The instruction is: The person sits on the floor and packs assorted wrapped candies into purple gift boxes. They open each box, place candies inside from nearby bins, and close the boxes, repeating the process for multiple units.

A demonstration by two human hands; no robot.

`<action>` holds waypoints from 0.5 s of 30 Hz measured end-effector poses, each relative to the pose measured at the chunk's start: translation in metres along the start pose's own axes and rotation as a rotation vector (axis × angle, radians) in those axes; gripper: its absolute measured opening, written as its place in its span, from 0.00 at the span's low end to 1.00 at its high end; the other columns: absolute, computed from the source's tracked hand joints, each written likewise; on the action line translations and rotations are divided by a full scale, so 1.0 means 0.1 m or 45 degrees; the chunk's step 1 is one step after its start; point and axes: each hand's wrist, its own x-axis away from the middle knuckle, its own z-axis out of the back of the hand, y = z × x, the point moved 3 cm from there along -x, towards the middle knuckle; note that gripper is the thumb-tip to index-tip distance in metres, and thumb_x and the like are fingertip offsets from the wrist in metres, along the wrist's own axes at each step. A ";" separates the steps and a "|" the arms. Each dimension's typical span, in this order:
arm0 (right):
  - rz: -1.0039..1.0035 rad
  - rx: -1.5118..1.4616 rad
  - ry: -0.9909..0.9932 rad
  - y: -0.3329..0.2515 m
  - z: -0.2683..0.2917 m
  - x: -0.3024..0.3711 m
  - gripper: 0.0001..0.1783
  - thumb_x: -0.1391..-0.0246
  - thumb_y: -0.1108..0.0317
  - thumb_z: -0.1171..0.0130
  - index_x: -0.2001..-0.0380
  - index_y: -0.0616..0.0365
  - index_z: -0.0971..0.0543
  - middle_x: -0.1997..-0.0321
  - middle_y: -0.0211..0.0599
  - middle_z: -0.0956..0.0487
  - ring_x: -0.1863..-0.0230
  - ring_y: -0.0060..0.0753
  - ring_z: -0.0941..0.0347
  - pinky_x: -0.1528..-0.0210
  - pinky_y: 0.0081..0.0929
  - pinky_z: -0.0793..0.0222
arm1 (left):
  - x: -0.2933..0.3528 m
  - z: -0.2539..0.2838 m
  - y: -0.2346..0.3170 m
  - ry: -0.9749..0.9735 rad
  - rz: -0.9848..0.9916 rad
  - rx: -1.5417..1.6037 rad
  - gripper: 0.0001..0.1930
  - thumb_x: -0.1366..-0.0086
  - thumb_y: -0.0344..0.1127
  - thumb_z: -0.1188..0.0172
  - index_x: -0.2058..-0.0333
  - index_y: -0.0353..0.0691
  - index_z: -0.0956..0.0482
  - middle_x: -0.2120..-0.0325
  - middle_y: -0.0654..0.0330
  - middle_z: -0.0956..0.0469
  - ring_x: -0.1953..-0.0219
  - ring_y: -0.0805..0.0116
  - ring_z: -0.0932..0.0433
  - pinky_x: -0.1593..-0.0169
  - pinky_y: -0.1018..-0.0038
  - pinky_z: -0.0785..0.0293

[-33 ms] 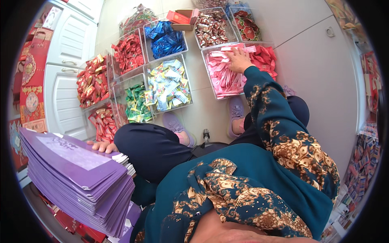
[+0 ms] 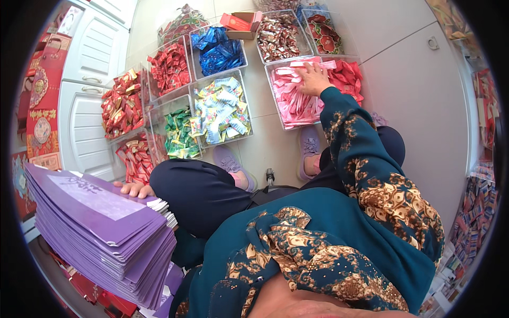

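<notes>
A thick stack of purple paper bags [image 2: 101,222], fanned at its edges, is tilted on my left side. The fingers of my left hand [image 2: 133,189] curl over its far edge, while the thumb and palm are hidden. My right hand [image 2: 314,79] reaches forward into a clear bin [image 2: 286,127], its fingers spread over long pink packets [image 2: 297,100]. No packet is visibly gripped. Darker pink-red packets [image 2: 347,79] fill the right side of that bin, partly behind my wrist.
To the left stand clear bins of wrapped sweets: blue [image 2: 217,50], white-and-yellow [image 2: 220,108], green [image 2: 181,132] and several red ones. Brown packets [image 2: 278,37] and a small open box [image 2: 241,25] lie farther off. White cabinets [image 2: 91,114] flank the left, a grey panel [image 2: 419,106] the right.
</notes>
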 end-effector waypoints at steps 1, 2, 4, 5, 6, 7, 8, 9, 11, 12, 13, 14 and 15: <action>-0.056 0.037 -0.048 -0.05 0.01 0.03 0.46 0.58 0.42 0.40 0.34 0.32 0.42 0.27 0.43 0.51 0.27 0.60 0.63 0.33 0.65 0.63 | 0.01 0.04 0.01 0.013 0.016 0.040 0.26 0.27 0.49 0.64 0.38 0.41 0.41 0.53 0.52 0.26 0.54 0.59 0.29 0.53 0.64 0.35; -0.057 0.018 -0.057 -0.08 0.03 0.06 0.47 0.59 0.40 0.40 0.34 0.32 0.43 0.28 0.44 0.52 0.28 0.60 0.63 0.33 0.65 0.62 | 0.01 0.05 0.02 0.002 0.022 0.065 0.26 0.27 0.50 0.64 0.38 0.41 0.41 0.53 0.52 0.26 0.55 0.59 0.28 0.53 0.64 0.34; -0.100 0.027 -0.002 -0.12 0.05 0.15 0.49 0.60 0.37 0.39 0.33 0.31 0.45 0.28 0.47 0.53 0.28 0.62 0.62 0.35 0.66 0.60 | 0.02 0.08 0.03 -0.038 0.070 0.092 0.26 0.27 0.50 0.64 0.39 0.41 0.40 0.53 0.52 0.26 0.55 0.59 0.28 0.53 0.64 0.34; -0.100 0.010 -0.028 -0.13 0.05 0.18 0.52 0.62 0.38 0.37 0.33 0.31 0.47 0.28 0.48 0.53 0.28 0.63 0.64 0.35 0.68 0.60 | 0.02 0.10 0.04 -0.013 0.078 0.108 0.26 0.27 0.50 0.63 0.39 0.41 0.39 0.53 0.51 0.26 0.55 0.59 0.28 0.53 0.64 0.34; -0.111 0.000 0.020 -0.13 0.06 0.20 0.52 0.62 0.39 0.36 0.33 0.31 0.47 0.28 0.48 0.53 0.28 0.63 0.64 0.35 0.68 0.60 | 0.01 0.10 0.04 -0.053 0.103 0.123 0.26 0.27 0.50 0.63 0.39 0.41 0.39 0.54 0.51 0.26 0.55 0.59 0.28 0.53 0.64 0.34; -0.116 -0.037 0.036 -0.13 0.05 0.22 0.52 0.62 0.40 0.36 0.33 0.31 0.47 0.28 0.48 0.53 0.28 0.64 0.64 0.35 0.68 0.60 | 0.01 0.10 0.04 -0.049 0.118 0.134 0.26 0.27 0.50 0.63 0.39 0.41 0.38 0.54 0.51 0.25 0.55 0.59 0.28 0.53 0.65 0.34; -0.122 -0.066 0.043 -0.13 0.03 0.24 0.52 0.62 0.42 0.35 0.33 0.31 0.47 0.28 0.48 0.53 0.28 0.64 0.64 0.35 0.68 0.60 | 0.00 0.10 0.04 -0.043 0.116 0.133 0.25 0.27 0.50 0.63 0.39 0.41 0.38 0.54 0.51 0.25 0.55 0.59 0.28 0.53 0.65 0.34; -0.143 -0.124 0.113 -0.14 0.03 0.24 0.52 0.63 0.46 0.35 0.33 0.32 0.46 0.28 0.48 0.53 0.28 0.64 0.64 0.35 0.68 0.59 | -0.01 0.09 0.04 -0.037 0.115 0.133 0.25 0.27 0.50 0.63 0.39 0.41 0.38 0.54 0.51 0.25 0.55 0.59 0.27 0.53 0.65 0.34; -0.087 -0.122 0.282 -0.22 -0.02 0.27 0.39 0.59 0.49 0.37 0.40 0.38 0.34 0.34 0.46 0.42 0.31 0.58 0.53 0.35 0.62 0.56 | -0.02 0.03 0.01 -0.065 0.114 0.099 0.25 0.27 0.50 0.63 0.41 0.40 0.36 0.54 0.52 0.24 0.56 0.58 0.27 0.54 0.65 0.33; -0.049 -0.109 0.425 -0.27 -0.04 0.30 0.34 0.58 0.51 0.39 0.44 0.41 0.28 0.36 0.45 0.36 0.32 0.54 0.48 0.35 0.59 0.54 | -0.02 0.02 -0.01 0.001 0.112 0.120 0.25 0.27 0.50 0.63 0.42 0.38 0.34 0.55 0.52 0.23 0.56 0.58 0.26 0.55 0.65 0.32; 0.079 -0.130 0.622 -0.37 -0.08 0.34 0.24 0.56 0.55 0.40 0.53 0.47 0.22 0.46 0.42 0.27 0.38 0.48 0.41 0.37 0.53 0.50 | -0.04 -0.01 -0.04 0.021 0.133 0.121 0.26 0.27 0.51 0.64 0.46 0.36 0.31 0.57 0.52 0.22 0.57 0.58 0.25 0.56 0.66 0.31; 0.178 -0.113 0.652 -0.47 -0.16 0.39 0.18 0.55 0.58 0.42 0.60 0.50 0.19 0.50 0.41 0.25 0.40 0.45 0.39 0.38 0.50 0.50 | -0.02 -0.03 -0.06 0.074 0.110 0.130 0.26 0.26 0.51 0.65 0.47 0.34 0.29 0.57 0.52 0.21 0.57 0.58 0.24 0.56 0.66 0.30; 0.260 -0.022 0.630 -0.58 -0.25 0.43 0.18 0.57 0.58 0.40 0.62 0.51 0.19 0.52 0.40 0.25 0.41 0.45 0.38 0.39 0.51 0.49 | -0.02 -0.06 -0.07 0.060 0.112 0.102 0.27 0.26 0.51 0.65 0.48 0.33 0.27 0.58 0.52 0.21 0.58 0.58 0.23 0.57 0.66 0.29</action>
